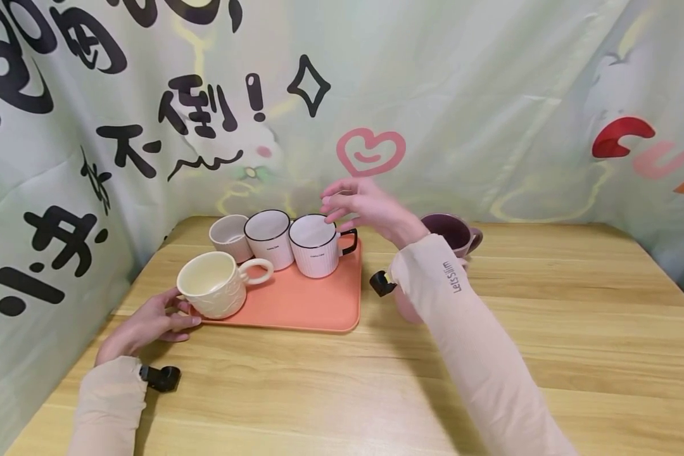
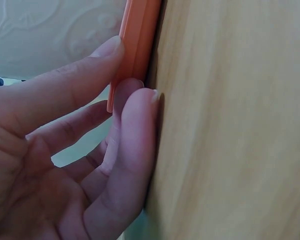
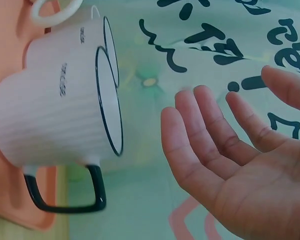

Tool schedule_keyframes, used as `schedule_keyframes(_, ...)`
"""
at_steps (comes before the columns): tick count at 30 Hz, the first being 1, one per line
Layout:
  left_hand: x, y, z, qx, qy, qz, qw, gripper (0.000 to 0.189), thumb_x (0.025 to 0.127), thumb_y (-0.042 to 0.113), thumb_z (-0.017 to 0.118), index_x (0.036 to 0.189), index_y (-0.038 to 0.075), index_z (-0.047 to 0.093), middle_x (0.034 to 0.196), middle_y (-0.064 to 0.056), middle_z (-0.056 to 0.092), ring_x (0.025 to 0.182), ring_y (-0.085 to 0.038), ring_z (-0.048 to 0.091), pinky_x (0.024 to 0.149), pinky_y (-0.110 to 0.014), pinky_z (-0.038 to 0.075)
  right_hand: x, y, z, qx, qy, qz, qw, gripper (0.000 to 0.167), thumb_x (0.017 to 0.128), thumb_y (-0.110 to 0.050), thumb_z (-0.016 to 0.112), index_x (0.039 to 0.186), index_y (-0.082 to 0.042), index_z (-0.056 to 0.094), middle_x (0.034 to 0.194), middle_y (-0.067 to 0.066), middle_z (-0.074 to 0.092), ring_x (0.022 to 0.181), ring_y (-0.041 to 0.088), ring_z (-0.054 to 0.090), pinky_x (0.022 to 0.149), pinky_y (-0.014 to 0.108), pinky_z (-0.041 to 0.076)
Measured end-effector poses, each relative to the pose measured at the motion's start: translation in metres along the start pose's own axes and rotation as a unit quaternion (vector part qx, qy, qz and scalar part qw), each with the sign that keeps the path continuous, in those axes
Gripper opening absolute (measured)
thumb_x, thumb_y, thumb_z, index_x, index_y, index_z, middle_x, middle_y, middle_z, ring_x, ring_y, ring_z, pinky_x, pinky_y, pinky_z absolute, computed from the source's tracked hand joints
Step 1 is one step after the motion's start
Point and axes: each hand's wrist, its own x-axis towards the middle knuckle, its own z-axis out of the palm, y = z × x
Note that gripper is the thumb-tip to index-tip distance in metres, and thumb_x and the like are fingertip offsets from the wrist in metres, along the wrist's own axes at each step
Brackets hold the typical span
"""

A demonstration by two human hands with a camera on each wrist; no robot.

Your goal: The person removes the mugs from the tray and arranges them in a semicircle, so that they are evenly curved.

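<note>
An orange tray (image 1: 308, 304) bears several mugs. At its front left corner my left hand (image 1: 156, 322) pinches the rim; in the left wrist view the thumb (image 2: 107, 50) lies on the tray edge (image 2: 140, 40), with fingers curled against the other side near the tabletop. Closest to that hand is a cream mug (image 1: 216, 288) with a ring handle. My right hand (image 1: 365, 204) hovers with fingers spread and lightly bent, holding nothing. Below it stands a ribbed white mug (image 1: 315, 250) with black rim and handle, apart from the palm in the right wrist view.
Behind the cream mug are another black-rimmed white mug (image 1: 269, 240) and a pale cup (image 1: 228, 237). Right of the tray, partly hidden by my right forearm, stand a dark purple mug (image 1: 453, 231) and a pink object (image 1: 406, 307). A printed curtain (image 1: 462, 114) hangs behind the wooden table (image 1: 576, 329).
</note>
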Motion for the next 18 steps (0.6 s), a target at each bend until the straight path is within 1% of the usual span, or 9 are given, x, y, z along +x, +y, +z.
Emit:
schedule_keyframes(2, 0.0, 0.0, 0.0, 0.001, 0.001, -0.001, 1.0, 0.062, 0.093, 0.0, 0.07, 0.139, -0.015, 0.032, 0.107, -0.018, 0.051, 0.083, -0.016, 0.063, 0.071, -0.033, 0.062, 0.002, 0.001, 0.004, 0.006, -0.004, -0.001, 1.0, 0.028, 0.103, -0.012, 0.058, 0.127, 0.002, 0.055, 0.126, 0.025, 0.06, 0.109, 0.035, 0.063, 0.089, 0.041, 0.057)
schedule_keyframes(4, 0.0, 0.0, 0.0, 0.0, 0.002, -0.002, 1.0, 0.062, 0.093, 0.0, 0.07, 0.139, -0.015, 0.032, 0.106, -0.017, 0.051, 0.082, -0.015, 0.063, 0.07, -0.033, 0.062, 0.003, 0.003, 0.009, 0.011, -0.007, -0.002, 0.9999, 0.028, 0.103, -0.012, 0.058, 0.128, 0.002, 0.056, 0.122, 0.023, 0.063, 0.105, 0.031, 0.065, 0.086, 0.039, 0.058)
schedule_keyframes(7, 0.0, 0.0, 0.0, -0.002, 0.002, -0.001, 1.0, 0.061, 0.093, 0.0, 0.07, 0.139, -0.015, 0.032, 0.106, -0.017, 0.051, 0.082, -0.015, 0.063, 0.07, -0.033, 0.062, 0.005, 0.006, 0.015, 0.023, -0.012, 0.0, 0.9997, 0.027, 0.103, -0.012, 0.058, 0.126, 0.002, 0.056, 0.117, 0.019, 0.064, 0.102, 0.029, 0.065, 0.083, 0.037, 0.058)
schedule_keyframes(10, 0.0, 0.0, 0.0, -0.006, 0.001, 0.002, 1.0, 0.06, 0.094, 0.0, 0.07, 0.138, -0.015, 0.033, 0.106, -0.017, 0.051, 0.082, -0.015, 0.063, 0.07, -0.034, 0.062, 0.007, 0.01, 0.02, 0.03, -0.02, 0.001, 0.9994, 0.027, 0.103, -0.012, 0.058, 0.126, 0.002, 0.056, 0.115, 0.018, 0.065, 0.104, 0.031, 0.064, 0.086, 0.039, 0.058)
schedule_keyframes(14, 0.001, -0.002, 0.0, -0.008, -0.001, 0.004, 1.0, 0.059, 0.094, 0.0, 0.07, 0.138, -0.014, 0.033, 0.107, -0.017, 0.051, 0.082, -0.016, 0.063, 0.07, -0.034, 0.062, 0.008, 0.015, 0.024, 0.021, -0.035, -0.002, 0.9992, 0.028, 0.104, -0.012, 0.055, 0.129, 0.003, 0.055, 0.117, 0.019, 0.064, 0.108, 0.033, 0.064, 0.092, 0.045, 0.056)
schedule_keyframes(18, 0.002, -0.004, -0.002, -0.005, -0.001, 0.002, 1.0, 0.062, 0.094, 0.0, 0.069, 0.141, -0.014, 0.031, 0.108, -0.018, 0.05, 0.083, -0.017, 0.063, 0.07, -0.035, 0.062, 0.009, 0.018, 0.028, 0.012, -0.045, 0.0, 0.9989, 0.033, 0.105, -0.012, 0.055, 0.133, 0.005, 0.053, 0.118, 0.019, 0.064, 0.108, 0.033, 0.064, 0.093, 0.047, 0.055)
